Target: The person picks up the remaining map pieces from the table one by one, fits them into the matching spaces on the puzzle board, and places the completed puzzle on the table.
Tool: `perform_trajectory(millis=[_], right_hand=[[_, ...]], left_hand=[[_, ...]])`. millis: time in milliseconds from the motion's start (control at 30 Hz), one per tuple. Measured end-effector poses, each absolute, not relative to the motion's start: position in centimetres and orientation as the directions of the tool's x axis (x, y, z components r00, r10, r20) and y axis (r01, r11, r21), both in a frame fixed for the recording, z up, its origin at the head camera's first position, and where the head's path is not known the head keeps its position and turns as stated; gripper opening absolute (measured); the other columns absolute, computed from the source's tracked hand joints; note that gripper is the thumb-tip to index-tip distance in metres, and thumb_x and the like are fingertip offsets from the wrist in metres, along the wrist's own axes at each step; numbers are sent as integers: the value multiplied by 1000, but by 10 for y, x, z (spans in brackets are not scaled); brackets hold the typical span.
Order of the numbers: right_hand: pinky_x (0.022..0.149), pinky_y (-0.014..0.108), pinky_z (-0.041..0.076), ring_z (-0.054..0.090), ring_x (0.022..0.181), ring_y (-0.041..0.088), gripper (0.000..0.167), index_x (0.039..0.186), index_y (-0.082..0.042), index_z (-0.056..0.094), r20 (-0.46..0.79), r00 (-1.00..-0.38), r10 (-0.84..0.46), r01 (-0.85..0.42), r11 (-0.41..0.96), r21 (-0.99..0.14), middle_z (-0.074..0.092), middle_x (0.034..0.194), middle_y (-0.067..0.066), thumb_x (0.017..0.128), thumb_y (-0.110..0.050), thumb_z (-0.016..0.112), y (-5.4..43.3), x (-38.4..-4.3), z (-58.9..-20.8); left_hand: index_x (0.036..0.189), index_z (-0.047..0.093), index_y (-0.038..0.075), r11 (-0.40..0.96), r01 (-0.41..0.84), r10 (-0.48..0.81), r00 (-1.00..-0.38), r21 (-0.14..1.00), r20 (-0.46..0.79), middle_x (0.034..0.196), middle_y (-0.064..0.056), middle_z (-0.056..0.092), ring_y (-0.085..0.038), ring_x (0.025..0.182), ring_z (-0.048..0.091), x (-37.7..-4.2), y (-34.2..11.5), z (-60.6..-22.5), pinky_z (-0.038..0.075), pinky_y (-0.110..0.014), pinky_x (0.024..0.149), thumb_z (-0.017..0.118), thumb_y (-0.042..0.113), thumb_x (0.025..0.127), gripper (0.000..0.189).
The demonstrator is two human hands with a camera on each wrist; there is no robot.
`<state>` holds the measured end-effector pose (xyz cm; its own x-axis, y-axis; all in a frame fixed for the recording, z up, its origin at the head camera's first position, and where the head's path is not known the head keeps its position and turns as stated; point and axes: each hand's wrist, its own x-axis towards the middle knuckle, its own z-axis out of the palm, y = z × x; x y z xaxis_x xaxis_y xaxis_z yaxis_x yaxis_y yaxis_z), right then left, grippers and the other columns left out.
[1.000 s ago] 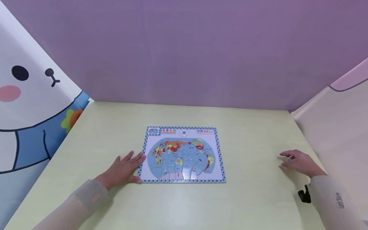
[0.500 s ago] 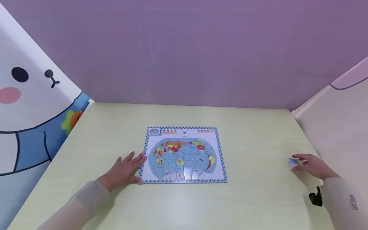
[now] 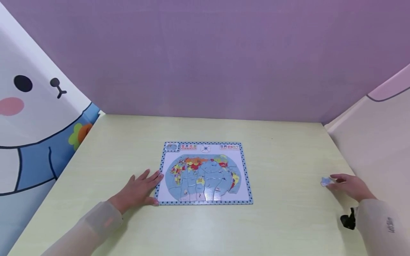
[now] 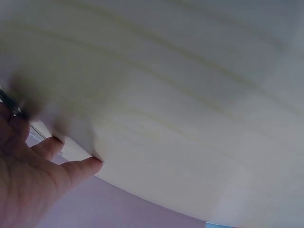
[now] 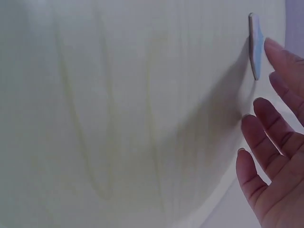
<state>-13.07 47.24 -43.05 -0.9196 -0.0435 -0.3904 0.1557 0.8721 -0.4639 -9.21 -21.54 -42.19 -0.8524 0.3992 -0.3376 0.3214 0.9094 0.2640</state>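
A world-map jigsaw board (image 3: 205, 208) with a blue dotted border lies flat on the table, its puzzle pieces forming an oval map. My left hand (image 3: 136, 190) rests at the board's left edge, fingers spread and fingertips touching the border. In the left wrist view, the left hand (image 4: 35, 173) shows its thumb and fingers against the table. Far to the right lies a small light-blue puzzle piece (image 3: 325, 181) on the tabletop. Just right of that piece is my right hand (image 3: 349, 186). In the right wrist view, loose fingers (image 5: 275, 118) extend near the piece (image 5: 256, 45).
The pale wooden table (image 3: 285, 156) meets a purple wall (image 3: 205, 64) at the back. Printed cloth with a cartoon animal (image 3: 35, 117) hangs at the left, and a pale panel (image 3: 378, 153) stands at the right. A black device (image 3: 348, 219) sits at the right wrist.
My right hand has moved right, and the puzzle piece that was between its thumb and finger now lies beside it on the table. The left hand and board stay in place.
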Motion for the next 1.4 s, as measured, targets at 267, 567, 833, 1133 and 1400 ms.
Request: perform_trajectory(millis=[267,567,833,1133,1400], right_hand=[[78,58,45,52,101,52,73,127,16,46,-387,-922,-35,145,893,-427,49,119,42,90,-44,63,474,-133,-437],[73,51,48,57,90,41,70,121,17,51,-357,-932,-65,86,916,-392,56,105,35,87,-43,67,474,-136,-441],[74,53,48,58,88,42,59,108,15,59,-343,-936,-77,66,920,-387,61,99,31,87,-39,68,467,-138,-439],[74,53,48,59,86,42,61,105,18,56,-341,-937,-77,71,913,-401,62,96,31,87,-38,69,467,-141,-439],[76,55,46,58,88,42,62,107,17,56,-347,-937,-43,106,911,-399,61,98,30,86,-40,69,465,-143,-438]], left_hand=[[148,35,9,913,302,388,-850,272,-357,154,-13,30,-48,139,17,-91,-215,-424,17,-76,99,74,47,77,90],[147,37,8,910,328,401,-850,253,-343,153,-13,32,-49,138,20,-90,-215,-425,20,-76,97,74,49,77,89],[146,39,7,903,354,418,-851,242,-318,152,-14,34,-49,137,23,-87,-216,-422,23,-75,96,73,50,76,89],[146,39,7,903,364,422,-851,228,-312,151,-14,34,-50,136,24,-89,-218,-424,24,-76,95,74,50,76,89],[146,39,8,908,350,412,-851,231,-327,152,-13,34,-49,137,24,-89,-218,-424,24,-75,95,73,51,76,89]])
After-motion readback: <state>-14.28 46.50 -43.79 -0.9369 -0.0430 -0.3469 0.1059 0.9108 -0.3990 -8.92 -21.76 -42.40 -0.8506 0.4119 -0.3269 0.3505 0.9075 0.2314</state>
